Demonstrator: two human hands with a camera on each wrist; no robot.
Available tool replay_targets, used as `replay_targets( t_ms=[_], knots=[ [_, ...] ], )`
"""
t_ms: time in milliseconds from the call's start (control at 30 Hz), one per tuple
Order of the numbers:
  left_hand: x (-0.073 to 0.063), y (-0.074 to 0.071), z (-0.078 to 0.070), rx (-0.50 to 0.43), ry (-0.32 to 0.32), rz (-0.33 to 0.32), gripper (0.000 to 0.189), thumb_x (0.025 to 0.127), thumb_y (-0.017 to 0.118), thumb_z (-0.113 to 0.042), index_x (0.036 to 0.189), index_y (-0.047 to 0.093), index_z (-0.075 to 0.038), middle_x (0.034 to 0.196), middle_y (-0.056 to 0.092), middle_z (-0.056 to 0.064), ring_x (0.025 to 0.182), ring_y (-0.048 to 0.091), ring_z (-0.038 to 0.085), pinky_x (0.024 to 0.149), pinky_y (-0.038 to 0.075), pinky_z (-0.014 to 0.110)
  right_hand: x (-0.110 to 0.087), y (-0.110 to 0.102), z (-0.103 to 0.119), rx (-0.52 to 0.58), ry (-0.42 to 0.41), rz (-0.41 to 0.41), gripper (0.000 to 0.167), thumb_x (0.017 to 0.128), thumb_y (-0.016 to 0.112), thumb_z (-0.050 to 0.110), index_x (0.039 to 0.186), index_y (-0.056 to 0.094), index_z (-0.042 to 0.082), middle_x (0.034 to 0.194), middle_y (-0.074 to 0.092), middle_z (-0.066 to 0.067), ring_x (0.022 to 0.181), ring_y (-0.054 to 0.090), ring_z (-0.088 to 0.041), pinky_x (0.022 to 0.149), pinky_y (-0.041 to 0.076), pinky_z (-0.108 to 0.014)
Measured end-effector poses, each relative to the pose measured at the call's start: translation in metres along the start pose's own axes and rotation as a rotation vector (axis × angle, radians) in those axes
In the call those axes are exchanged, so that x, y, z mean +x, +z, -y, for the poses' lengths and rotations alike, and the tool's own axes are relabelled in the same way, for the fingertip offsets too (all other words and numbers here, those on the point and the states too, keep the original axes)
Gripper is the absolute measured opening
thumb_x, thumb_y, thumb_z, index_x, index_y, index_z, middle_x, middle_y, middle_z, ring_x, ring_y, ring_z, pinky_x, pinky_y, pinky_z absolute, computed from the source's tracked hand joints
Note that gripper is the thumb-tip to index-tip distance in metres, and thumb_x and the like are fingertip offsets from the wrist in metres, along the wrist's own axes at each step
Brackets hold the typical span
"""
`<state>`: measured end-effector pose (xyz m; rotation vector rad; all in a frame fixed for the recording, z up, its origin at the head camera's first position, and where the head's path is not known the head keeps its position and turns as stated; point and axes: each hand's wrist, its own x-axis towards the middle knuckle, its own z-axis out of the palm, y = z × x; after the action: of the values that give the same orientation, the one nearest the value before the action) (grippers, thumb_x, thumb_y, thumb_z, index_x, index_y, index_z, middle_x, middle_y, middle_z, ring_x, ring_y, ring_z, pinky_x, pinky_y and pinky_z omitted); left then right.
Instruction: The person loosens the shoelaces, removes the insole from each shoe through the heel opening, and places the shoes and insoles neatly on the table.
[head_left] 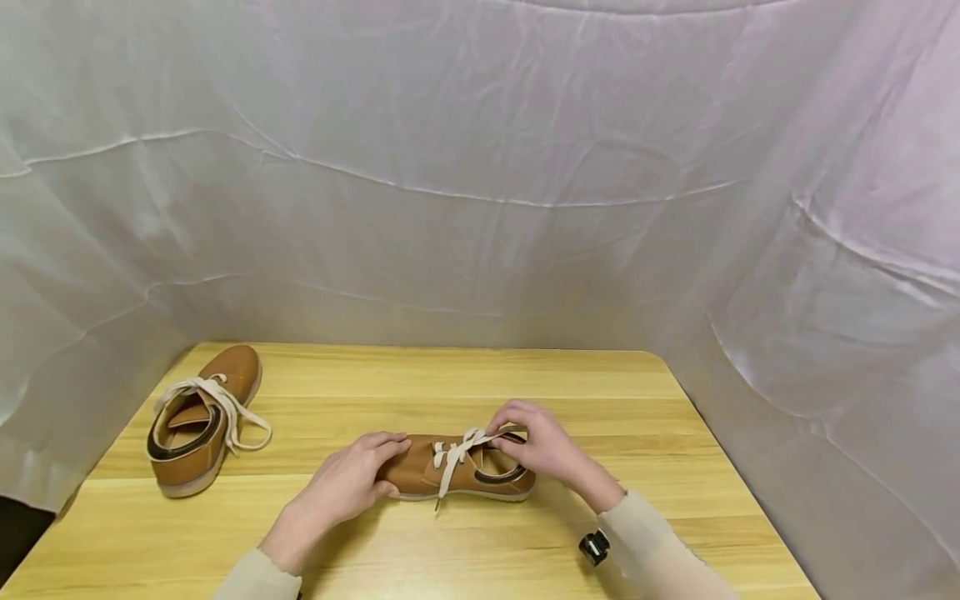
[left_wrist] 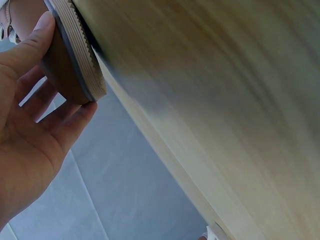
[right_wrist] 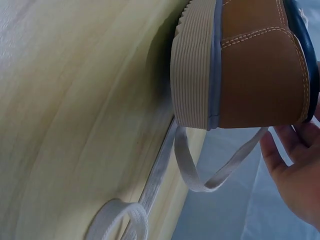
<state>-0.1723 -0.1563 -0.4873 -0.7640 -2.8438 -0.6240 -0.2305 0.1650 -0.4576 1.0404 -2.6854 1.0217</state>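
Note:
A brown leather shoe point(head_left: 420, 471) with a pale ribbed sole lies on the table, toe to the left. My left hand point(head_left: 352, 475) grips its toe; in the left wrist view the thumb point(left_wrist: 37, 42) is on one side and the fingers curl round the other. At the shoe's opening my right hand point(head_left: 543, 442) pinches the cream shoelace point(head_left: 453, 462) between thumb and fingers. One lace end hangs over the near side. In the right wrist view the shoe's heel point(right_wrist: 265, 75) hides part of that hand, and a stretch of lace point(right_wrist: 215, 182) loops below it.
Another brown shoe point(head_left: 206, 421) stands at the table's left, its cream laces loose over the side. Grey cloth point(head_left: 465, 250) hangs behind and along both sides of the wooden table point(head_left: 420, 558). A small black device point(head_left: 595, 547) sits by my right sleeve.

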Motion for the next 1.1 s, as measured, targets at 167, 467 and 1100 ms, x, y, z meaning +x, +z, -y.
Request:
replay_targets(
  t_ms=[167, 467, 1100],
  knots=[
    [0.000, 0.000, 0.000, 0.000, 0.000, 0.000, 0.068, 0.079, 0.090, -0.024, 0.140, 0.064, -0.005, 0.146, 0.061, 0.013, 0.130, 0.059, 0.036, 0.100, 0.055, 0.058, 0.001, 0.003, 0.000, -0.052, -0.019, -0.016, 0.021, 0.086, 0.081, 0.002, 0.099, 0.076, 0.018, 0.106, 0.070, 0.007, 0.105, 0.064, -0.015, 0.099, 0.057, -0.043],
    [0.000, 0.000, -0.001, 0.001, 0.002, -0.006, 0.069, 0.078, 0.090, -0.023, 0.140, 0.064, -0.004, 0.145, 0.061, 0.013, 0.129, 0.060, 0.037, 0.101, 0.055, 0.058, 0.000, 0.005, -0.001, -0.025, -0.016, -0.060, 0.018, 0.089, 0.079, 0.002, 0.099, 0.077, 0.017, 0.104, 0.071, 0.008, 0.101, 0.065, -0.012, 0.097, 0.058, -0.037],
    [0.000, -0.001, -0.002, -0.009, 0.001, -0.016, 0.068, 0.078, 0.091, -0.021, 0.139, 0.065, -0.005, 0.145, 0.061, 0.013, 0.129, 0.061, 0.037, 0.102, 0.055, 0.058, -0.013, -0.001, -0.007, 0.105, 0.056, -0.212, 0.022, 0.089, 0.076, -0.005, 0.096, 0.078, 0.016, 0.101, 0.072, 0.008, 0.096, 0.067, -0.014, 0.086, 0.062, -0.034]
  ],
)
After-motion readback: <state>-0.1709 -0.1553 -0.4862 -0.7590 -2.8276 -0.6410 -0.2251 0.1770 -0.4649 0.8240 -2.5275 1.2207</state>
